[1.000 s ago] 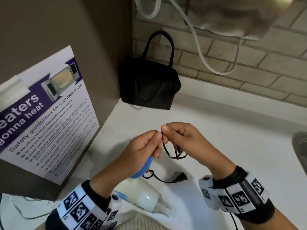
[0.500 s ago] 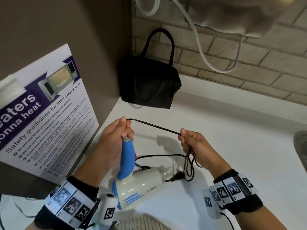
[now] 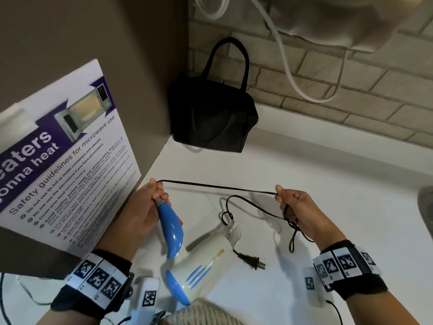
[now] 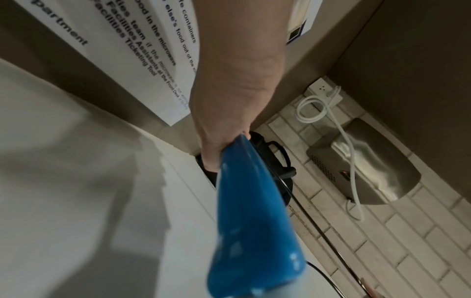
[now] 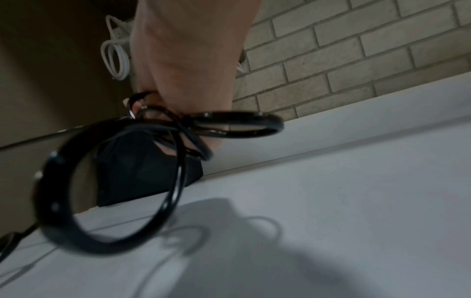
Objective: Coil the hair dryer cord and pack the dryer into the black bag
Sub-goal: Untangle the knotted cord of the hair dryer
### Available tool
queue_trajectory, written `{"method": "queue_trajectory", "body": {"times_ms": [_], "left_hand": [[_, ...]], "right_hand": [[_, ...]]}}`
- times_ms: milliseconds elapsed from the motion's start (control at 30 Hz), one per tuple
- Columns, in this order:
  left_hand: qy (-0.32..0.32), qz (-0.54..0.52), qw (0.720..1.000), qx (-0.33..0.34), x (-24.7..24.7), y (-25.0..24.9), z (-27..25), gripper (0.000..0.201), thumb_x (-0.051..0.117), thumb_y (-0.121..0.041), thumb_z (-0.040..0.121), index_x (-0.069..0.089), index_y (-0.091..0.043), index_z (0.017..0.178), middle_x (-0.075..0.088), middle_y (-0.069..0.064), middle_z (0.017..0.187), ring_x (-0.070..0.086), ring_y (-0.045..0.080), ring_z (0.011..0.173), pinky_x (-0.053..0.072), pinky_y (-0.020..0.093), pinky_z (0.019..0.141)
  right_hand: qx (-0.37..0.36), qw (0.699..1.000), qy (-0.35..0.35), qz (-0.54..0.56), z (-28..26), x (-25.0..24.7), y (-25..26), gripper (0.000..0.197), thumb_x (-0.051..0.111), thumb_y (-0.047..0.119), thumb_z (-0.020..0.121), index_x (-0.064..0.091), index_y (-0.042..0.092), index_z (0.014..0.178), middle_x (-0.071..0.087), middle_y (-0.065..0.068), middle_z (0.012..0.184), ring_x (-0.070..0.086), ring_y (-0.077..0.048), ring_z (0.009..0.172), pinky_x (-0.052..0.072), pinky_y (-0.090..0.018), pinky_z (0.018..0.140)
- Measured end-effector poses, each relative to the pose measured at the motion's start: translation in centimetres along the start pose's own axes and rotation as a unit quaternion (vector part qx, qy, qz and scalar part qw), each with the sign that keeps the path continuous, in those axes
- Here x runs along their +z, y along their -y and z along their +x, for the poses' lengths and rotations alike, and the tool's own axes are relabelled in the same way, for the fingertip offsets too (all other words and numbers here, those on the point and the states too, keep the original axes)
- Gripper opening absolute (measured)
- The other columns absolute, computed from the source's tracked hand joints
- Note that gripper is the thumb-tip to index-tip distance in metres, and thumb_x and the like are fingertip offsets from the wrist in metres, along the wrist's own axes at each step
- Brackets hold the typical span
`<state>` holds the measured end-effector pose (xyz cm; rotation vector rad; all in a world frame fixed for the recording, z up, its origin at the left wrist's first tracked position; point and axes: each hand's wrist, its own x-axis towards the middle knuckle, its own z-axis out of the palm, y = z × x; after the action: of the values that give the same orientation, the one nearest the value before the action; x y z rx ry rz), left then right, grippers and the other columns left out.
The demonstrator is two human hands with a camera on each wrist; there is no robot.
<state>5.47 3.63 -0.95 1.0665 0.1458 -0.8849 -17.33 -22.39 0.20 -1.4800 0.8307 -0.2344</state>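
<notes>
**Cord mid-coil, dryer hanging from left grip**

Left hand (image 3: pixel 143 207) curled round end of blue handle where thin black cord (image 3: pixel 218 188) exits; white-and-blue plastic hair dryer (image 3: pixel 203 259) hangs nozzle-down over white counter (image 3: pixel 304 165). Right hand (image 3: pixel 293 207) pinching cord, 2 or 3 small loops gathered under palm, 1 taut span between hands. Plug (image 3: pixel 251 262) and loose slack lying on counter. Black fabric bag (image 3: pixel 210 118) upright in corner, well apart; cannot tell if open.

Judgement: dryer light, rigid, glossy shell likely slippery; best held at handle. Cord limp, springy, prone to tangling; pinch loops at crossing point, feed slack gradually.
</notes>
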Motion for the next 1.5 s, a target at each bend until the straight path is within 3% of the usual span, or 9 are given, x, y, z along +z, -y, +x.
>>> {"method": "queue_trajectory", "body": {"times_ms": [100, 233, 433, 633, 800, 967, 1067, 1233, 1500], "left_hand": [[-0.001, -0.010, 1.000, -0.026, -0.8, 0.5, 0.9, 0.040, 0.036, -0.037, 0.101, 0.047, -0.021, 0.066, 0.035, -0.010, 0.046, 0.041, 0.011, 0.053, 0.051, 0.044, 0.063], [-0.026, -0.027, 0.999, -0.018, -0.9, 0.9, 1.5, 0.041, 0.035, -0.034, 0.102, 0.046, -0.019, 0.065, 0.036, -0.009, 0.042, 0.040, 0.010, 0.055, 0.049, 0.032, 0.053], [-0.091, 0.088, 0.992, -0.011, -1.6, 2.0, 2.3, 0.038, 0.037, -0.032, 0.100, 0.048, -0.018, 0.066, 0.042, -0.007, 0.054, 0.046, 0.016, 0.061, 0.049, 0.053, 0.070], [-0.115, 0.540, 0.829, 0.086, -1.1, 2.1, 1.9, 0.039, 0.033, -0.011, 0.099, 0.049, -0.007, 0.133, 0.059, 0.011, 0.130, 0.051, 0.027, 0.118, 0.038, 0.035, 0.101], [-0.021, 0.664, 0.741, 0.100, 0.8, 2.7, 1.0, 0.045, 0.039, -0.027, 0.100, 0.043, -0.006, 0.140, 0.047, 0.016, 0.143, 0.041, 0.029, 0.133, 0.031, 0.039, 0.110], [0.136, 0.589, 0.738, 0.299, 5.9, 1.7, -3.9, 0.055, 0.043, -0.055, 0.086, 0.060, -0.019, 0.124, 0.061, -0.004, 0.126, 0.050, 0.006, 0.119, 0.035, 0.022, 0.105], [0.253, 0.554, 0.740, 0.287, 9.3, 1.3, -6.7, 0.020, 0.052, -0.034, 0.093, 0.065, -0.020, 0.092, 0.069, -0.002, 0.090, 0.062, 0.008, 0.086, 0.048, 0.024, 0.082], [0.256, 0.445, 0.822, 0.247, 10.9, -0.6, -7.9, 0.026, 0.046, -0.025, 0.089, 0.060, -0.022, 0.068, 0.049, -0.001, 0.060, 0.044, 0.007, 0.057, 0.041, 0.018, 0.061], [0.177, 0.289, 0.920, 0.195, 9.5, -2.4, -7.3, 0.034, 0.039, -0.005, 0.099, 0.056, -0.011, 0.071, 0.050, 0.000, 0.066, 0.041, 0.005, 0.054, 0.036, 0.014, 0.056]], "right_hand": [[0.005, 1.000, -0.013, -0.009, 0.5, -0.3, 0.4, 0.045, 0.058, 0.038, 0.090, 0.051, 0.021, 0.049, 0.011, -0.017, 0.075, 0.007, -0.015, 0.050, 0.029, -0.010, 0.040], [0.024, 0.999, -0.028, -0.014, 0.8, -0.4, 0.8, 0.052, 0.060, 0.036, 0.090, 0.048, 0.019, 0.042, 0.013, -0.004, 0.063, 0.006, -0.017, 0.055, 0.033, -0.009, 0.045], [0.067, 0.988, -0.075, -0.120, 1.2, 0.3, 0.4, 0.044, 0.062, 0.044, 0.087, 0.045, 0.017, 0.057, 0.019, 0.000, 0.049, 0.011, -0.015, 0.044, 0.014, -0.022, 0.045], [0.000, 0.949, -0.086, -0.305, -0.3, 2.2, 4.6, 0.046, 0.053, 0.041, 0.093, 0.049, 0.013, 0.058, 0.027, 0.000, 0.049, 0.019, -0.009, 0.033, 0.021, -0.023, 0.043], [-0.072, 0.932, -0.057, -0.350, -2.8, 3.9, 7.7, 0.048, 0.050, 0.038, 0.095, 0.050, 0.011, 0.056, 0.029, 0.007, 0.035, 0.031, -0.008, 0.030, 0.028, -0.014, 0.039], [-0.139, 0.907, -0.001, -0.397, -5.1, 6.5, 9.6, 0.049, 0.047, 0.040, 0.096, 0.049, 0.016, 0.054, 0.040, 0.006, 0.041, 0.044, -0.002, 0.039, 0.032, -0.014, 0.047], [-0.156, 0.925, 0.064, -0.339, -6.0, 7.8, 10.1, 0.048, 0.046, 0.039, 0.097, 0.054, 0.011, 0.059, 0.048, -0.002, 0.047, 0.037, -0.006, 0.041, 0.029, -0.017, 0.048], [-0.112, 0.965, 0.161, -0.176, -6.8, 7.1, 11.7, 0.040, 0.048, 0.037, 0.096, 0.051, 0.012, 0.065, 0.044, 0.005, 0.063, 0.038, -0.009, 0.058, 0.035, -0.019, 0.061], [-0.082, 0.966, 0.244, 0.001, -6.1, 6.8, 10.9, 0.040, 0.046, 0.037, 0.095, 0.045, 0.016, 0.061, 0.053, 0.001, 0.062, 0.053, -0.017, 0.084, 0.042, -0.029, 0.090]]}}
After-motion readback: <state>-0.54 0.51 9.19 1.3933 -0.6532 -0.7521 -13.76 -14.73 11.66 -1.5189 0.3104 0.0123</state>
